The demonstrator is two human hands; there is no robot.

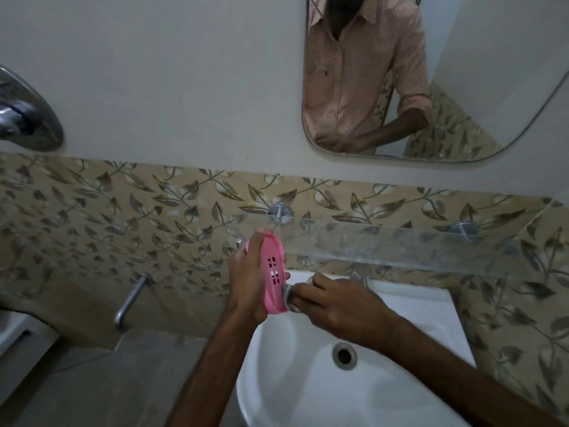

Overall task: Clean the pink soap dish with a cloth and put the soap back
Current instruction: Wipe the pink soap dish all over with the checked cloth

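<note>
Plainly, each line below covers one part of the scene.

Soap dish: the pink soap dish [272, 272] was held on edge above the left rim of the basin, its slotted drain holes facing the camera and its long axis running up and down.
Left hand: the left hand [246, 283] gripped the dish from the left side, fingers curled around its back with fingertips showing past the right edge, thumb along the near rim.
Cloth: a small grey cloth [289, 298] was bunched against the lower end of the dish, touching it.
Right hand: the right hand [335, 306] pinched the cloth in curled fingers, pressing it to the dish.
Basin: a white basin [415, 306] sat under both hands, its round metal drain [344, 355] lying below the right wrist.
Shelf: a clear glass shelf [400, 245] ran along the wall just above the hands, carried on two round metal mounts; the dish's top end was near its left end.
Wall tap: a metal tap [131, 300] stuck out of the leaf-patterned tiles well left of the basin.
Mirror: a mirror [446, 72] hung above the shelf, reflecting a person in a checked shirt with the sleeve rolled.
Upper left: a chrome fitting [24, 115] was fixed to the plain wall.
Soap: I could not tell where it was.
</note>
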